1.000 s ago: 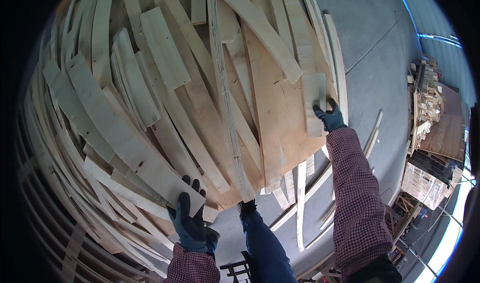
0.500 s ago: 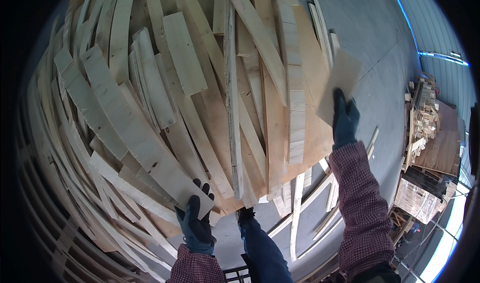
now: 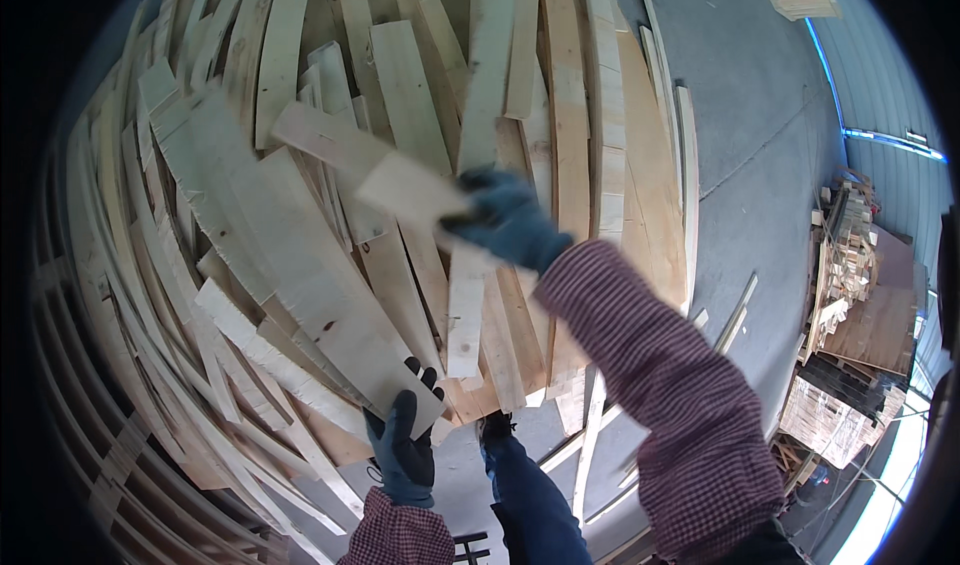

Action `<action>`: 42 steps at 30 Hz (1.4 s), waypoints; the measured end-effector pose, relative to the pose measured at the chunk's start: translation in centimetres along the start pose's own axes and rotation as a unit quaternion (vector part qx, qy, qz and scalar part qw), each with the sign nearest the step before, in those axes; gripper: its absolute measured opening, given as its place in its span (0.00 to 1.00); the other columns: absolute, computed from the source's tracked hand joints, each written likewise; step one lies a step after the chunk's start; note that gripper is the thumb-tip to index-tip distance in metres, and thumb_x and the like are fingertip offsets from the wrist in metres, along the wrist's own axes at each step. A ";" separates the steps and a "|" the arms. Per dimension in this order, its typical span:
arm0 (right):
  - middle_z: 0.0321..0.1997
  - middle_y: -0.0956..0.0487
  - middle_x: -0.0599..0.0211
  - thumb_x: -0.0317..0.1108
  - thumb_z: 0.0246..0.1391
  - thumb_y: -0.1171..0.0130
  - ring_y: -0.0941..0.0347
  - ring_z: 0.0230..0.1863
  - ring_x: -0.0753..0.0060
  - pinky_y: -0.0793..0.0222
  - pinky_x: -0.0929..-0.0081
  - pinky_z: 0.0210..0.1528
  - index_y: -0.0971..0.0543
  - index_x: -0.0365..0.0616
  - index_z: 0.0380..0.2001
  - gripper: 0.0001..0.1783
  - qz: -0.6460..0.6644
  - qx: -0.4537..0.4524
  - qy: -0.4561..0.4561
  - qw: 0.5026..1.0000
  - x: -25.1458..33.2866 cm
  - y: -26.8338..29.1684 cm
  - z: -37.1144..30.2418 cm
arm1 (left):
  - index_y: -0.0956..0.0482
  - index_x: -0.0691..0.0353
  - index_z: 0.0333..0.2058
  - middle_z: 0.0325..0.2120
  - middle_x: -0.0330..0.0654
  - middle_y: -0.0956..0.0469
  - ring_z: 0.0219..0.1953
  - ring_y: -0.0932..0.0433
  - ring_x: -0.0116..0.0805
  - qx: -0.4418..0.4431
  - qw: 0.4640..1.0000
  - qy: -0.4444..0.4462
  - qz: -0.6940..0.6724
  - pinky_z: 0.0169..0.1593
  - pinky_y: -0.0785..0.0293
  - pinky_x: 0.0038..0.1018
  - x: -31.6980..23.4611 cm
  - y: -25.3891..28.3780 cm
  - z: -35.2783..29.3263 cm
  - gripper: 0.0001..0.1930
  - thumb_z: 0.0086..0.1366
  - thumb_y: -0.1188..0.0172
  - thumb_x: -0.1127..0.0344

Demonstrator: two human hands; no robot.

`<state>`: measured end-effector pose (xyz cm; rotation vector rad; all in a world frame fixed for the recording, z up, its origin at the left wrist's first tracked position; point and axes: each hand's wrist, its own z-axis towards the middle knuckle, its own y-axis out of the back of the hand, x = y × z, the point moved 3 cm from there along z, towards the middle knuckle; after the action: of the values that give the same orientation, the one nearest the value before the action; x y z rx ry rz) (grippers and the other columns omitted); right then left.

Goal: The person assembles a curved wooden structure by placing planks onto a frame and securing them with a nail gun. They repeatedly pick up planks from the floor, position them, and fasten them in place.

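The right hand [image 3: 505, 220], gloved in blue, is gripping a short pale offcut board [image 3: 412, 191] by its near end, carrying it raised over the middle of the heap of planks [image 3: 300, 215]; the left hand [image 3: 403, 443], also gloved, is grasping the lower end of a long wide plank [image 3: 300, 275] lying on that heap. The offcut is looking thin, stiff and light, easy for one hand; the long plank is probably heavier and splintery at its broken edges, better held by its flat end with both hands.
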<state>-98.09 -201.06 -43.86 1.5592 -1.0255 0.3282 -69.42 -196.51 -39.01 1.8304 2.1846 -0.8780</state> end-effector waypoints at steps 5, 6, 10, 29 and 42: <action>0.25 0.24 0.66 0.53 0.46 0.34 0.30 0.27 0.78 0.32 0.74 0.32 0.19 0.45 0.27 0.20 0.264 0.078 -0.228 0.934 3.9 -1.5 -0.4 | 0.45 0.60 0.60 0.52 0.52 0.30 0.53 0.28 0.51 -0.015 1.000 0.002 -0.008 0.52 0.26 0.39 -0.1 0.1 -0.1 0.32 0.60 0.41 0.67; 0.18 0.29 0.74 0.52 0.47 0.34 0.37 0.19 0.83 0.38 0.79 0.22 0.20 0.43 0.25 0.21 0.286 -0.048 -0.246 0.925 3.4 -1.0 -0.6 | 0.45 0.60 0.60 0.52 0.52 0.30 0.53 0.29 0.51 -0.012 1.000 0.005 -0.009 0.52 0.26 0.39 -0.2 0.1 -0.1 0.32 0.60 0.41 0.67; 0.37 0.22 0.61 0.41 0.50 0.35 0.25 0.34 0.69 0.25 0.72 0.36 0.26 0.37 0.45 0.24 0.554 -0.232 -0.266 0.754 -2.9 1.8 -2.5 | 0.46 0.60 0.60 0.52 0.53 0.31 0.53 0.29 0.51 0.000 1.000 0.003 0.003 0.53 0.27 0.40 -0.3 0.1 -0.2 0.32 0.60 0.41 0.66; 0.47 0.25 0.44 0.44 0.55 0.50 0.29 0.50 0.44 0.35 0.59 0.53 0.34 0.45 0.56 0.26 -0.120 -0.112 -0.426 0.889 -5.9 2.5 -10.1 | 0.40 0.62 0.56 0.48 0.53 0.28 0.47 0.25 0.49 -0.014 0.999 0.037 -0.002 0.48 0.24 0.39 -2.6 2.0 -1.7 0.31 0.57 0.39 0.57; 0.45 0.22 0.50 0.46 0.52 0.44 0.25 0.47 0.54 0.31 0.65 0.50 0.28 0.43 0.52 0.27 0.033 -0.014 -0.442 0.896 -1.3 1.1 -25.5 | 0.33 0.67 0.51 0.40 0.51 0.23 0.36 0.21 0.43 -0.076 0.997 0.014 0.025 0.35 0.22 0.30 -6.9 6.9 -11.4 0.24 0.56 0.38 0.71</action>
<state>-91.38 -177.40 -36.96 1.6657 -1.7647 -0.4067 -58.47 -195.79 -28.70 1.8271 2.1466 -0.6593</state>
